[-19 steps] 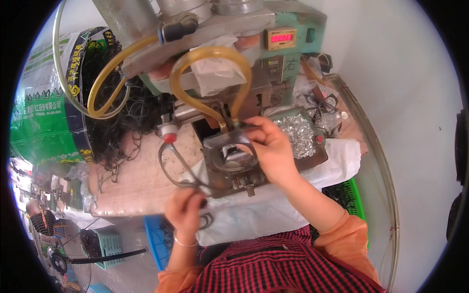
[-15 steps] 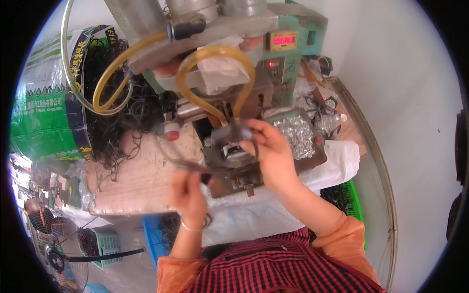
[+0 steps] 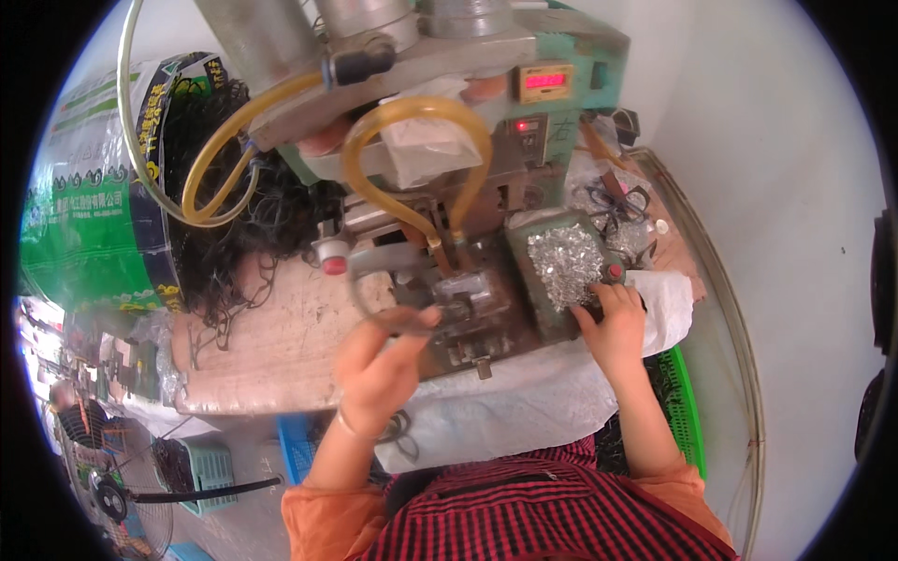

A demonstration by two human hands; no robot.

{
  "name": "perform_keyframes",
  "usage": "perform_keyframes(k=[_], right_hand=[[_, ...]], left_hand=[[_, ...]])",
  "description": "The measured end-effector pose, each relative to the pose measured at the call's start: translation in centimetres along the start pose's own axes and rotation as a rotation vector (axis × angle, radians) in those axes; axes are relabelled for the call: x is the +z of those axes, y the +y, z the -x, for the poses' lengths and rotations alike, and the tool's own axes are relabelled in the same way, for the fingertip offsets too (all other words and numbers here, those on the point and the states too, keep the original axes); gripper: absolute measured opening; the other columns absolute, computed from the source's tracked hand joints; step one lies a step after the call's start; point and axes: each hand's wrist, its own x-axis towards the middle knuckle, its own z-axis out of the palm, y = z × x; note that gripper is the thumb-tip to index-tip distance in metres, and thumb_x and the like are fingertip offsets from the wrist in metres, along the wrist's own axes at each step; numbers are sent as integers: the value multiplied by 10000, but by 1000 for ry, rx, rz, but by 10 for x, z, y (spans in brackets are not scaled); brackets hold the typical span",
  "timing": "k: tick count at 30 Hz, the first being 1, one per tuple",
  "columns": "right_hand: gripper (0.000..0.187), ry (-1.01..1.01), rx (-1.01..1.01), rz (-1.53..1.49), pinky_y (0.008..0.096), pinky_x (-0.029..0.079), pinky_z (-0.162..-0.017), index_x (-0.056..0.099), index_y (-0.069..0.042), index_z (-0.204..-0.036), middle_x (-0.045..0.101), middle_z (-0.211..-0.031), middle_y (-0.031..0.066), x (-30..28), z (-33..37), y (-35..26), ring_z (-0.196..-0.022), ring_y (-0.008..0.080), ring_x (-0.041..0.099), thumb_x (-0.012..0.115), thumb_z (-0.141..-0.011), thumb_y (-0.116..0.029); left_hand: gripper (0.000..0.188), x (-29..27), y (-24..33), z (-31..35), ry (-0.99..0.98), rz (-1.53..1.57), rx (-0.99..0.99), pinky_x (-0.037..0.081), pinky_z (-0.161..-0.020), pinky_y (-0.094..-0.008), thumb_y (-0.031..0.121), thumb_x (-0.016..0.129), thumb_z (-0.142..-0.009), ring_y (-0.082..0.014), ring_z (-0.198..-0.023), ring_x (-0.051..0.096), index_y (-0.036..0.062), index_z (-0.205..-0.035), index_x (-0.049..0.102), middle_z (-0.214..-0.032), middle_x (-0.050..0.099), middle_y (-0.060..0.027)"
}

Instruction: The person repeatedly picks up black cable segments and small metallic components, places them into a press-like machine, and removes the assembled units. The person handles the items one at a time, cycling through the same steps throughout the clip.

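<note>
My left hand (image 3: 379,365) is closed in front of the press machine (image 3: 580,75), blurred by motion. From its fingers a thin, dark, curved strip (image 3: 360,294) loops up and to the left, too smeared to tell its kind. Just right of those fingertips sits the machine's metal fixture (image 3: 468,294). My right hand (image 3: 617,327) is at the near right corner of a green tray (image 3: 552,323). Its thumb and fingers are apart, with the fingertips at the edge of a heap of small shiny metal pieces (image 3: 566,262).
A large green and white sack (image 3: 84,210) spills tangled black strips (image 3: 267,196) over the left of the wooden table (image 3: 267,351). Yellow hoses (image 3: 421,103) arch above the fixture. Below the table stand a green basket (image 3: 687,411) and a blue basket (image 3: 297,453).
My right hand has left the fixture and moved right to the metal pieces. My left hand has shifted slightly right, toward the fixture, with the dark strip in it.
</note>
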Motion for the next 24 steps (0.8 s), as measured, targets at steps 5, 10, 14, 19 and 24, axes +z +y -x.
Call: perform_keyframes(k=[5, 10, 14, 19, 24], right_hand=[[180, 139, -74, -94, 444, 497, -765, 676, -45, -876, 659, -841, 120, 31, -19, 5, -870, 349, 604, 782, -746, -110], [93, 174, 2, -214, 453, 489, -749, 668, -64, -853, 651, -835, 121, 23, -52, 3, -864, 353, 603, 729, -790, -96], [77, 135, 50, -176, 455, 489, -750, 670, -64, -854, 631, -838, 124, 37, -51, -4, -871, 359, 601, 685, -810, -126], [60, 109, -191, -112, 454, 509, -722, 661, -45, -761, 670, -786, 116, 40, -54, 1, -820, 336, 634, 678, -767, -103], [82, 204, -175, -100, 428, 518, -714, 710, -37, -835, 697, -830, 121, 44, -54, -1, -802, 323, 653, 706, -840, -118]], left_hand=[[187, 24, -5, -8, -46, 1, 105, 496, -530, -308, -43, 770, -741, -228, -654, 636, 58, -889, 717, -865, 697, -90], [188, 25, -5, 2, -119, -32, 111, 561, -631, -330, -81, 707, -757, -261, -742, 694, 17, -918, 706, -938, 736, -144], [203, 33, -8, 10, 47, 61, 106, 491, -547, -320, -39, 761, -721, -221, -683, 636, 49, -899, 716, -892, 704, -69], [307, 27, -16, 11, -58, 162, 115, 506, -604, -363, 31, 745, -703, -242, -704, 610, 46, -1008, 712, -932, 661, -87], [353, -15, 3, 31, -9, -155, -1, 494, -612, -321, 21, 722, -724, -209, -720, 626, 59, -1074, 737, -1025, 697, -85]])
